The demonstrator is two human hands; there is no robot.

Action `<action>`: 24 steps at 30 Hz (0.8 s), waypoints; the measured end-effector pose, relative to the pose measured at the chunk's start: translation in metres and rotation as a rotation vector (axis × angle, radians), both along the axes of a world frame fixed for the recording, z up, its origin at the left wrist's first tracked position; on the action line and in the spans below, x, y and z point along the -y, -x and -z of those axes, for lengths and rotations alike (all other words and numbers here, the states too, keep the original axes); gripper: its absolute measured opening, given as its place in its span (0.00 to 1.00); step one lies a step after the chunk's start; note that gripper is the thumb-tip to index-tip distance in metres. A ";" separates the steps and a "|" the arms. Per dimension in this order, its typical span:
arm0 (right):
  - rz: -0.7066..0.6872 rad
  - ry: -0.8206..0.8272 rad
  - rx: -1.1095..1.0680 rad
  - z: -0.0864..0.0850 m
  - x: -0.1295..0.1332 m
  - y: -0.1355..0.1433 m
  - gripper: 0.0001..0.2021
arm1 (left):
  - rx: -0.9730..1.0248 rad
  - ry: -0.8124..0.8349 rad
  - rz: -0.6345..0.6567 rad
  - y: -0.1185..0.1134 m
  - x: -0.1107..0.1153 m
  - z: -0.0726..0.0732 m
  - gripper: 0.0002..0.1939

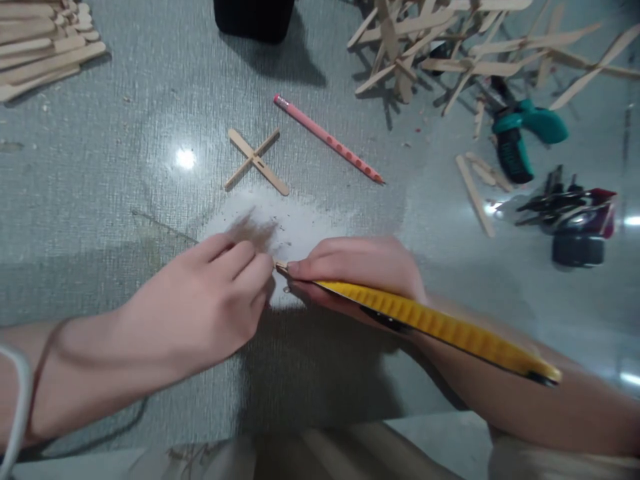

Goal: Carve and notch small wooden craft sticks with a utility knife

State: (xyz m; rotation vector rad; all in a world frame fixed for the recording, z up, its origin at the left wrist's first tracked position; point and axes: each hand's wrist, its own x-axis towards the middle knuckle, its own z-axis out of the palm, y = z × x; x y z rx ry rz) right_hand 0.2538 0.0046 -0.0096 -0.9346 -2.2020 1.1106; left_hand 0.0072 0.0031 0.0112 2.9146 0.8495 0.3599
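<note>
My right hand (360,270) is closed round a yellow utility knife (440,327), whose handle slants back along my forearm. The blade end points left, near my left fingertips. My left hand (220,293) is closed in a pinch. A small end of a wooden craft stick (281,265) shows between the two hands, at the blade; my fingers hide the rest. Under them lies a pale, worn patch (310,227) with a brown smudge and small specks. Just beyond, two craft sticks (257,160) are joined in a cross, one with a slot near its middle.
A pink pencil (330,140) lies beyond my hands. Craft sticks are stacked (45,50) at upper left, and a tangle of joined sticks (415,40) stands at upper right. Near it are teal-handled pliers (517,133) and a small bit set (575,220). A black container (254,17) stands at the back.
</note>
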 end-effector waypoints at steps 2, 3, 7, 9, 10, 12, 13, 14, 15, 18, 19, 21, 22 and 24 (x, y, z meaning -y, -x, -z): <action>-0.021 -0.003 -0.009 0.002 -0.002 -0.002 0.06 | -0.024 -0.093 0.012 -0.001 0.008 0.003 0.12; -0.030 -0.013 -0.017 0.003 -0.003 -0.002 0.06 | -0.038 -0.147 0.026 0.000 0.012 0.005 0.09; -0.039 -0.022 -0.035 0.003 -0.004 -0.002 0.05 | -0.051 -0.255 0.046 0.001 0.022 0.012 0.16; -0.040 -0.009 -0.037 0.002 -0.004 -0.002 0.05 | -0.052 -0.251 0.048 0.000 0.023 0.015 0.17; -0.041 -0.005 -0.035 0.001 -0.004 -0.003 0.05 | -0.055 -0.250 0.050 0.000 0.023 0.016 0.17; -0.053 -0.001 -0.036 0.001 -0.004 -0.004 0.06 | -0.059 -0.257 0.051 -0.001 0.022 0.017 0.17; -0.057 0.001 -0.039 0.002 -0.004 -0.005 0.06 | -0.059 -0.257 0.054 -0.001 0.021 0.017 0.17; -0.057 0.005 -0.042 0.002 -0.004 -0.005 0.06 | -0.058 -0.258 0.055 -0.002 0.021 0.017 0.18; -0.057 0.013 -0.045 0.002 -0.004 -0.005 0.06 | -0.055 -0.260 0.055 -0.002 0.020 0.018 0.20; -0.054 0.030 -0.046 0.002 -0.004 -0.006 0.05 | -0.043 -0.262 0.058 -0.001 0.020 0.019 0.21; -0.057 0.032 -0.047 0.002 -0.004 -0.006 0.05 | -0.036 -0.264 0.057 -0.001 0.020 0.019 0.20; -0.068 0.033 -0.050 0.002 -0.004 -0.007 0.05 | -0.020 -0.268 0.053 -0.001 0.019 0.020 0.18; -0.072 0.038 -0.047 0.001 -0.004 -0.007 0.05 | -0.013 -0.270 0.051 -0.001 0.019 0.020 0.18; -0.078 0.049 -0.046 0.001 -0.004 -0.008 0.06 | -0.003 -0.271 0.047 -0.001 0.018 0.020 0.17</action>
